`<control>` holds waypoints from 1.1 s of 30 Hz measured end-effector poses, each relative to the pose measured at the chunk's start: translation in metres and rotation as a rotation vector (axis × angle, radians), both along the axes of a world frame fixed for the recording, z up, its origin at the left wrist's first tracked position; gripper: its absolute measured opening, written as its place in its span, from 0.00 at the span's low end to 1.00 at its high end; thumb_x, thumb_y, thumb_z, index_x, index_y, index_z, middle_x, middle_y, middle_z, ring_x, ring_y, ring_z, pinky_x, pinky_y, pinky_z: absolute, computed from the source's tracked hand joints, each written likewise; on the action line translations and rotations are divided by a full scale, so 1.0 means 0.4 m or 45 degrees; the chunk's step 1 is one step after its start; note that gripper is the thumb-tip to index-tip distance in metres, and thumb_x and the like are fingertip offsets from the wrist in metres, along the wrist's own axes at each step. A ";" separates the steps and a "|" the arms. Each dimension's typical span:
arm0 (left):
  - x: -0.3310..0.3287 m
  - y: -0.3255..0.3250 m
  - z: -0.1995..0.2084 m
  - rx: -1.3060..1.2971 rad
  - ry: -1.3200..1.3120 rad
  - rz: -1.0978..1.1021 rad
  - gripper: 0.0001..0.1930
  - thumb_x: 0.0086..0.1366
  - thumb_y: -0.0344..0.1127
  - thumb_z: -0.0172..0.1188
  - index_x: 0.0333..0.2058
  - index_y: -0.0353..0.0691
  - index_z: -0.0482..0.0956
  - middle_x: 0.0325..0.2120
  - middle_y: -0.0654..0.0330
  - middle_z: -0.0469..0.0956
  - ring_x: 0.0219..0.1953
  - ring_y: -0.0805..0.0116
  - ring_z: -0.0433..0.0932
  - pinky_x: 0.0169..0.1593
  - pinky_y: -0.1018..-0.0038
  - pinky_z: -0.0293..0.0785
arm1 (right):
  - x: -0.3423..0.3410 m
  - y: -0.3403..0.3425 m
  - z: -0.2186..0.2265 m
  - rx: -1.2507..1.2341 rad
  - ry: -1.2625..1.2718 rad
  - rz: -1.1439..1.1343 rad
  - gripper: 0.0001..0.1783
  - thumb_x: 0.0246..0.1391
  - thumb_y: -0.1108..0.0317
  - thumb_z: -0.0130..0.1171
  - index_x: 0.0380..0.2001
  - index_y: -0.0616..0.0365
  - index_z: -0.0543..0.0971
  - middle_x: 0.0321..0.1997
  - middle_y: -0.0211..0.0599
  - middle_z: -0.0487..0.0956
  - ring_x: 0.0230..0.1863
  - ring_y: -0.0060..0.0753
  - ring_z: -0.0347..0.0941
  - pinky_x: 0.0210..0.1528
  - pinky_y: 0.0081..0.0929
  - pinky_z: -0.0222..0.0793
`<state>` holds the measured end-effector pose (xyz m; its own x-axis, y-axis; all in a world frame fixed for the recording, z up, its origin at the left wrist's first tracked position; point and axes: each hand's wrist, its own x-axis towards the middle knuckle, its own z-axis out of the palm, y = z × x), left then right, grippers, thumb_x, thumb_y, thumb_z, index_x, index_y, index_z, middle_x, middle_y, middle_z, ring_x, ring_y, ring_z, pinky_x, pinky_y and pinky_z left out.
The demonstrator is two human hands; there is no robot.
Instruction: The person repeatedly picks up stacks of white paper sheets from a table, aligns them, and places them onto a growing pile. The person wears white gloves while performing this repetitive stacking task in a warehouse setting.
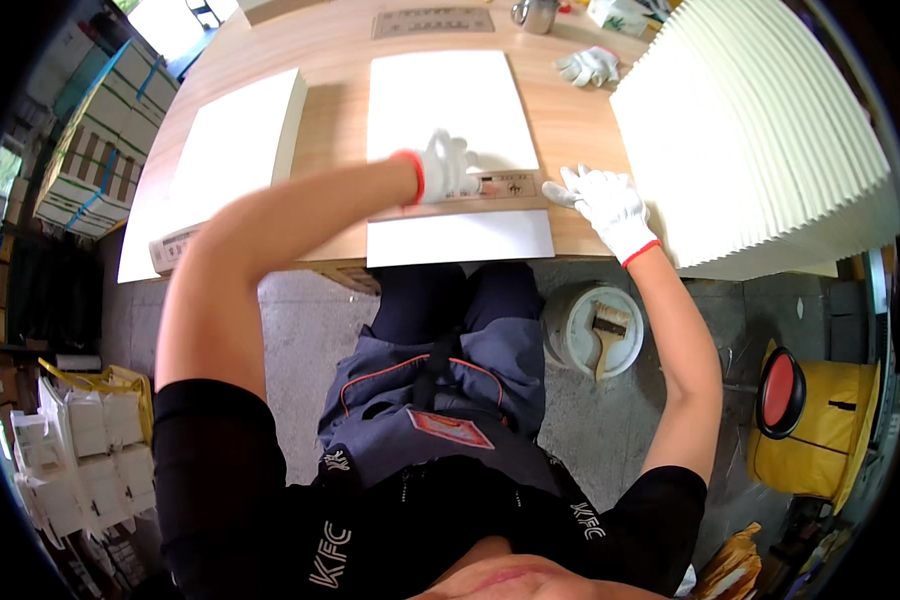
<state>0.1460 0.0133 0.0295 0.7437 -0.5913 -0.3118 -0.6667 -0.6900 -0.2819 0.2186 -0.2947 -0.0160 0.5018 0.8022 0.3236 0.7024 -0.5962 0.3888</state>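
Note:
A large white sheet (448, 105) with a brown printed strip (510, 186) across it lies in front of me on the table, its plain white near part at the table edge. My left hand (442, 168), in a white glove with a red cuff, is over the strip; its fingers are blurred, and what they grip, if anything, cannot be made out. My right hand (607, 207), gloved the same way, is by the strip's right end with its fingers spread and nothing in them.
A tall stack of white folded pieces (755, 140) stands at the right. At left lies a white block-like stack (235, 140). A spare glove (588, 67) and metal cup (535, 14) sit farther back. Below the table, a brush (608, 335) rests on a round bucket (567, 330).

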 end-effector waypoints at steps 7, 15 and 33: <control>-0.390 -0.033 -0.059 -2.802 0.588 1.447 0.22 0.64 0.27 0.50 0.58 0.39 0.67 0.54 0.50 0.71 0.50 0.53 0.75 0.58 0.58 0.72 | -0.122 0.093 0.112 -0.002 0.336 0.022 0.21 0.59 0.56 0.53 0.55 0.43 0.75 0.52 0.31 0.75 0.56 0.35 0.68 0.56 0.39 0.63; -0.357 0.080 -0.231 -4.190 1.334 0.896 0.08 0.70 0.33 0.45 0.43 0.35 0.64 0.41 0.53 0.69 0.44 0.52 0.71 0.52 0.55 0.71 | -0.104 0.101 -0.002 0.551 0.751 0.192 0.14 0.58 0.58 0.56 0.47 0.42 0.81 0.50 0.29 0.78 0.53 0.38 0.73 0.57 0.36 0.68; -0.317 0.145 0.036 -3.411 0.473 1.608 0.33 0.66 0.26 0.51 0.68 0.34 0.52 0.49 0.49 0.68 0.45 0.45 0.79 0.48 0.48 0.81 | 0.150 0.270 -0.042 1.304 2.507 -0.266 0.22 0.67 0.58 0.51 0.56 0.61 0.73 0.50 0.34 0.79 0.48 0.25 0.76 0.50 0.25 0.71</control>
